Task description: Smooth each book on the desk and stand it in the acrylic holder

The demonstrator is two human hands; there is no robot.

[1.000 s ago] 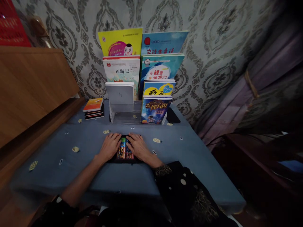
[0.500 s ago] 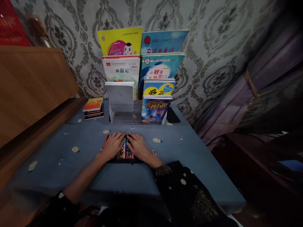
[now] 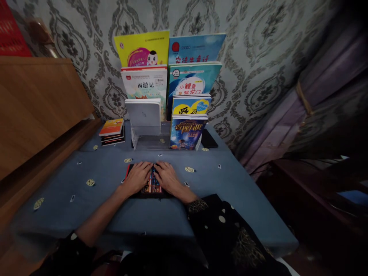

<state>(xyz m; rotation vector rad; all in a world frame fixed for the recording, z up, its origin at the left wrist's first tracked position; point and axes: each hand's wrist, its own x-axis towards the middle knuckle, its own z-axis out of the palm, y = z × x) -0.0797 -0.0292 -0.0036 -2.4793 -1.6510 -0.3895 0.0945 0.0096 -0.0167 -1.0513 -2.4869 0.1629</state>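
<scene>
Two dark books with colourful covers lie side by side near the middle of the table, the left book [image 3: 147,188] and the right book [image 3: 156,187] meeting along their inner edges. My left hand [image 3: 138,178] rests palm down on the left one, fingers stretched forward. Flat on the right one lies my right hand [image 3: 167,179], its thumb near the inner edge. Both hands hide most of the covers. A red strip shows at the upper left corner of the left book.
Behind the books stands a clear tiered rack [image 3: 145,142] with upright picture books [image 3: 186,132]. A small stack of books [image 3: 112,128] is to its left and a black flat object [image 3: 209,138] to its right. A wooden cabinet [image 3: 37,111] borders the left side.
The camera view has shifted slightly. Both hands stay spread on the two books, with hardly any movement.
</scene>
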